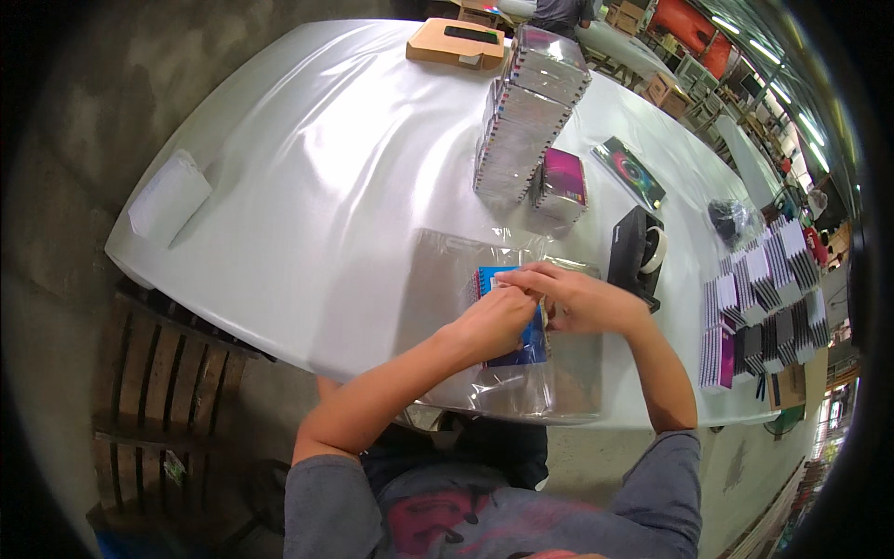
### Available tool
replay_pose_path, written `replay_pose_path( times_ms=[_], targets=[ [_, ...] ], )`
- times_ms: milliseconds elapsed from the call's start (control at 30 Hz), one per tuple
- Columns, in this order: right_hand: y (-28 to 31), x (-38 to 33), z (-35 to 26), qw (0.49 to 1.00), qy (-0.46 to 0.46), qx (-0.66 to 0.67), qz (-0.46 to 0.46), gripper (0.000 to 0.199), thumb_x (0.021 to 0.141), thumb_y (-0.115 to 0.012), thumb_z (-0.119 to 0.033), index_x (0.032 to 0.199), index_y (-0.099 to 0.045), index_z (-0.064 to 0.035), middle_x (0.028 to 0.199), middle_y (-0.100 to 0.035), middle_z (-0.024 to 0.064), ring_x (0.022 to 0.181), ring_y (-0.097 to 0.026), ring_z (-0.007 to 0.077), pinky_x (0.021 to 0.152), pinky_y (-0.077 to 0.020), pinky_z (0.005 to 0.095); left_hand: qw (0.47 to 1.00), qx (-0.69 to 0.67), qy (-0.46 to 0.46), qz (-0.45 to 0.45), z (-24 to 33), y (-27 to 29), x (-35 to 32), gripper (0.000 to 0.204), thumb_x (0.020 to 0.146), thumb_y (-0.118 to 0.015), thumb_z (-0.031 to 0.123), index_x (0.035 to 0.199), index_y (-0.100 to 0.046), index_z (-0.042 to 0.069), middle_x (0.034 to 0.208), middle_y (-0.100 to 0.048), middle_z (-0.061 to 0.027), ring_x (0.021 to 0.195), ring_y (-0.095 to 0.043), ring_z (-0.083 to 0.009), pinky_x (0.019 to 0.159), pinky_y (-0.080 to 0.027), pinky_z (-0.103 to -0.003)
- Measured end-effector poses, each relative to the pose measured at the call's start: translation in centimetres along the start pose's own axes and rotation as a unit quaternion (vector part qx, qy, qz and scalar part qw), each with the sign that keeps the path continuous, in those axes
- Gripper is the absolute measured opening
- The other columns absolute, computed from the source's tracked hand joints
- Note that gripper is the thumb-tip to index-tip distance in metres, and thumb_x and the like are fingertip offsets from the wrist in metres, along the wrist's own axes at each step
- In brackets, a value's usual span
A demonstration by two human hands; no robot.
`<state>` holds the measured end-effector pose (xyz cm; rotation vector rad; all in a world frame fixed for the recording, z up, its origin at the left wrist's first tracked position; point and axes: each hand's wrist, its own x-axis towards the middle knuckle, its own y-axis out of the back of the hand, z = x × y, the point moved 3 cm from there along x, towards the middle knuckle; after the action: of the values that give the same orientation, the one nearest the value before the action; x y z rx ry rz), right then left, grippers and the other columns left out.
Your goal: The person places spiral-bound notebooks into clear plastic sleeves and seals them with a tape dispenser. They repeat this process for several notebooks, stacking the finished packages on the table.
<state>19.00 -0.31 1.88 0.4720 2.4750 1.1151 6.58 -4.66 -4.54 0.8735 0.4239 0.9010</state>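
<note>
A small blue book (514,321) lies on the white table (307,186), right at the near edge in front of the person. It sits on a pile of clear plastic bags (447,279), and one of these bags seems to be partly around it. Both hands are on the book. The left hand (494,321) covers its middle, with the fingers curled down on it. The right hand (577,298) reaches in from the side, and its fingers pinch at the book's top edge, perhaps the thin plastic too; I cannot tell which. So both hands are closed on the book and bag.

It looks like the packing step: the book is going into a bag or being closed up in it. The next move needs care, since the plastic is thin and slippery. One hand should hold the book still while the other pulls the bag straight.

Just to the right stands a black tape holder (638,252). Behind the bags rises a tall stack of shiny packs (526,116), with a small pink pack (562,184) beside it. Far right lie rows of more little books (764,298). At the far edge sits a brown box (456,42).
</note>
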Motion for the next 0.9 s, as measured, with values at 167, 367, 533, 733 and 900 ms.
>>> replay_pose_path(
  times_ms=[167, 367, 533, 733, 900],
  targets=[
    [-0.7, 1.2, 2.0, 0.996, -0.006, 0.070, 0.061, 0.070, 0.063, -0.073, 0.006, 0.127, -0.052, -0.0138, 0.096, -0.060, 0.0099, 0.081, -0.061, 0.0229, 0.075, -0.0509, 0.0333, 0.990, -0.009, -0.007, 0.143, 0.4, -0.1, -1.4, 0.067, 0.062, -0.079, 0.014, 0.119, -0.047, 0.001, 0.118, -0.049, -0.0164, 0.114, -0.048, -0.0348, 0.094, -0.041, -0.046],
    [-1.9, 1.3, 5.1, 0.991, 0.071, 0.101, 0.058, 0.023, 0.062, -0.078, 0.000, 0.082, -0.070, -0.0051, 0.087, -0.060, 0.0054, 0.079, -0.060, 0.0155, 0.069, -0.0502, 0.0297, 0.970, 0.052, 0.210, 0.112, -1.2, -2.1, -4.7, 0.085, 0.077, -0.062, 0.058, 0.144, -0.032, 0.016, 0.151, -0.026, 0.0024, 0.141, -0.015, -0.0347, 0.102, -0.016, -0.071],
    [-2.5, 1.6, 5.8, 0.974, 0.103, 0.171, 0.104, 0.016, 0.062, -0.079, 0.001, 0.074, -0.072, -0.0060, 0.083, -0.060, 0.0031, 0.077, -0.059, 0.0136, 0.068, -0.0481, 0.0268, 0.972, -0.037, 0.220, 0.080, -2.1, -2.3, -4.8, 0.096, 0.066, -0.067, 0.067, 0.145, -0.031, 0.025, 0.154, -0.021, 0.0064, 0.141, -0.011, -0.0405, 0.099, -0.012, -0.076],
    [-2.8, 2.2, 5.9, 0.962, 0.095, 0.226, 0.121, 0.020, 0.059, -0.081, 0.002, 0.075, -0.074, -0.0081, 0.077, -0.060, 0.0021, 0.076, -0.059, 0.0139, 0.067, -0.0476, 0.0274, 0.979, -0.057, 0.191, 0.044, -2.2, -2.0, -3.7, 0.101, 0.064, -0.068, 0.070, 0.147, -0.026, 0.028, 0.155, -0.017, 0.0061, 0.139, -0.012, -0.0458, 0.101, -0.011, -0.074],
    [-2.9, 2.5, 5.5, 0.965, 0.113, 0.196, 0.132, 0.020, 0.060, -0.080, 0.001, 0.076, -0.074, -0.0076, 0.077, -0.062, 0.0026, 0.077, -0.060, 0.0144, 0.068, -0.0490, 0.0282, 0.983, -0.031, 0.170, 0.058, -2.1, -2.4, -3.3, 0.099, 0.068, -0.067, 0.065, 0.147, -0.024, 0.026, 0.155, -0.015, 0.0091, 0.134, -0.017, -0.0531, 0.108, -0.018, -0.063]
  ],
)
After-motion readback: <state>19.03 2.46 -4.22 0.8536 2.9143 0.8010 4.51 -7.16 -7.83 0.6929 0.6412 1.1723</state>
